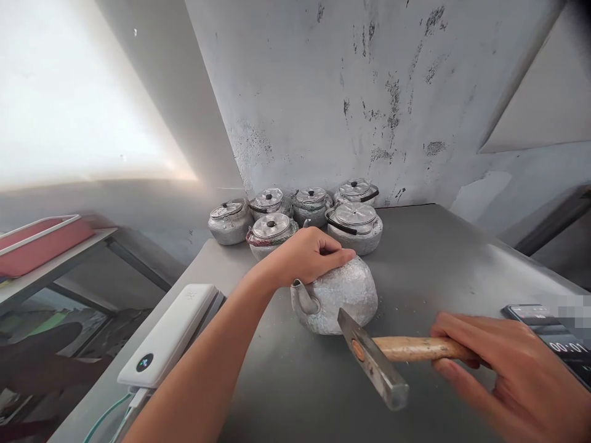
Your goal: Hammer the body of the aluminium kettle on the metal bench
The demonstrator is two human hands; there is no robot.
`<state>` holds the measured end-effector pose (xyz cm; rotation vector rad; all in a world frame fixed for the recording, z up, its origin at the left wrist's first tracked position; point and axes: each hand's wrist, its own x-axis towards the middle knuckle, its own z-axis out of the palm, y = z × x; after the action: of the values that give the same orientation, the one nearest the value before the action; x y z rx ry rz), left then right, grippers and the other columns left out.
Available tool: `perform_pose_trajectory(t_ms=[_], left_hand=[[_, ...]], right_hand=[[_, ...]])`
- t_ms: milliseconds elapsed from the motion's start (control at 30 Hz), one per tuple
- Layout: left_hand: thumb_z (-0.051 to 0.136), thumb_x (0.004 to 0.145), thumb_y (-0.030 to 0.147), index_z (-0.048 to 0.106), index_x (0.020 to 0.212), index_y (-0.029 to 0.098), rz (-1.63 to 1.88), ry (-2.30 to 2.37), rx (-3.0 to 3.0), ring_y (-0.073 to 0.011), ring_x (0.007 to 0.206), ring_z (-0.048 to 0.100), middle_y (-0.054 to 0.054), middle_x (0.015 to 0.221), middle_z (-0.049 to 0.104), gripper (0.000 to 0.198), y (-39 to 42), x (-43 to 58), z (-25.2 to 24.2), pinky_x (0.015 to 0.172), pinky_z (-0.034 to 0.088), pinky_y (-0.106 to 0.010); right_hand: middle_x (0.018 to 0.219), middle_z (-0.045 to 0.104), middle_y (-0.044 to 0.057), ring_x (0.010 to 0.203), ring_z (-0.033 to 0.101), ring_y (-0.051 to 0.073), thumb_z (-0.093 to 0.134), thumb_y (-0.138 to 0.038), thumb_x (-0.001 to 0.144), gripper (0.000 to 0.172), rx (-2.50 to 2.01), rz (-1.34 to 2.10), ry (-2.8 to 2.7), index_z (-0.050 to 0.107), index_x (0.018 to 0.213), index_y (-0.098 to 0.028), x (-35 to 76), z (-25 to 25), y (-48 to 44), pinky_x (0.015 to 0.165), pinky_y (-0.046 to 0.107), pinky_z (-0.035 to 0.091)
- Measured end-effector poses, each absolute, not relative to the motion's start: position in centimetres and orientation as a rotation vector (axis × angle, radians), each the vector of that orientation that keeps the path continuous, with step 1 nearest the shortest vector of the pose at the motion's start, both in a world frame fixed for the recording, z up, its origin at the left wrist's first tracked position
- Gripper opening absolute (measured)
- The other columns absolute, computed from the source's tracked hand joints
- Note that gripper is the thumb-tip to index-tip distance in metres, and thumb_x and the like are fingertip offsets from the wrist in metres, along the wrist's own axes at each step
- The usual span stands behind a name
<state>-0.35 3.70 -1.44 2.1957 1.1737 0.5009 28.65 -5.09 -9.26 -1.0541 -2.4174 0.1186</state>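
Note:
A dented, silvery metal kettle [344,295] lies tipped on the table in front of me, its short spout [305,299] toward the left. My left hand [311,253] is closed on the kettle's upper rim, the fingertips hidden behind the metal. In my right hand [508,369] is a hammer [376,363], gripped by its wooden handle. The hammer's steel head is at the kettle's lower front side, its narrow end overlapping the kettle in view; I cannot tell whether it touches.
Several lidded metal kettles [355,227] stand along the back of the grey table [429,258]. At the left edge lies a white power bank [168,335] with a cable. A phone [549,332] is by my right hand. A pink tray [41,243] sits on a side shelf.

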Motion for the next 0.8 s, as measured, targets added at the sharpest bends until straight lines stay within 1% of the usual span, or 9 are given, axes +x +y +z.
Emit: perform_pose_trajectory(t_ms=[100,267,433,533,600,700,800], left_hand=[[0.054,0.099,0.049,0.023,0.063,0.021,0.504,1.175,2.192,-0.0099,0.052,0.02,0.005,0.06,0.02,0.055,3.8,-0.4,-1.5,0.049,0.017,-0.029],[0.055,0.099,0.049,0.023,0.063,0.021,0.488,1.166,2.179,-0.009,0.05,0.021,0.006,0.059,0.02,0.056,3.7,-0.4,-1.4,0.048,0.018,-0.027],[0.055,0.099,0.048,0.024,0.063,0.021,0.506,1.199,2.159,-0.009,0.05,0.02,0.006,0.058,0.02,0.055,3.8,-0.5,-1.4,0.046,0.018,-0.027],[0.057,0.098,0.048,0.023,0.063,0.021,0.519,1.192,2.181,-0.0096,0.053,0.02,0.006,0.059,0.02,0.056,4.0,-0.5,-1.5,0.047,0.018,-0.027],[0.056,0.098,0.049,0.024,0.063,0.021,0.533,1.208,2.172,-0.0095,0.052,0.02,0.006,0.058,0.021,0.056,4.2,-0.6,-1.7,0.047,0.018,-0.027],[0.054,0.098,0.052,0.028,0.06,0.021,0.565,1.252,2.144,-0.009,0.049,0.023,0.006,0.055,0.022,0.056,4.5,-0.8,-1.8,0.047,0.018,-0.027],[0.054,0.097,0.055,0.033,0.058,0.02,0.585,1.284,2.118,-0.0088,0.046,0.027,0.005,0.053,0.027,0.057,4.9,-1.2,-1.9,0.046,0.019,-0.027]], right_hand=[[0.056,0.045,-0.007,0.041,0.043,0.014,0.049,-0.043,0.104,0.034,-1.061,0.018,-2.383,0.041,0.074,-0.028,28.5,-9.3,-5.2,0.046,0.029,0.033],[0.061,0.049,-0.006,0.046,0.05,0.014,0.044,-0.046,0.104,0.032,-0.991,0.033,-2.419,0.043,0.078,-0.027,28.3,-9.3,-5.8,0.049,0.027,0.039],[0.057,0.046,-0.008,0.04,0.047,0.012,0.047,-0.045,0.104,0.032,-1.011,-0.093,-2.396,0.042,0.077,-0.028,28.3,-9.1,-6.0,0.045,0.026,0.036],[0.059,0.047,-0.008,0.043,0.05,0.013,0.045,-0.047,0.104,0.035,-0.979,-0.011,-2.428,0.041,0.076,-0.027,28.3,-9.1,-6.0,0.047,0.027,0.038],[0.058,0.048,-0.007,0.042,0.05,0.012,0.044,-0.045,0.105,0.035,-0.974,-0.005,-2.432,0.041,0.075,-0.027,28.2,-9.0,-5.9,0.047,0.026,0.038],[0.055,0.046,-0.008,0.038,0.047,0.011,0.046,-0.043,0.105,0.035,-1.017,-0.075,-2.393,0.043,0.073,-0.027,27.8,-8.7,-5.6,0.042,0.025,0.036],[0.053,0.046,-0.008,0.037,0.048,0.011,0.046,-0.046,0.105,0.038,-1.093,0.041,-2.34,0.044,0.071,-0.027,27.9,-8.8,-5.7,0.04,0.024,0.037]])
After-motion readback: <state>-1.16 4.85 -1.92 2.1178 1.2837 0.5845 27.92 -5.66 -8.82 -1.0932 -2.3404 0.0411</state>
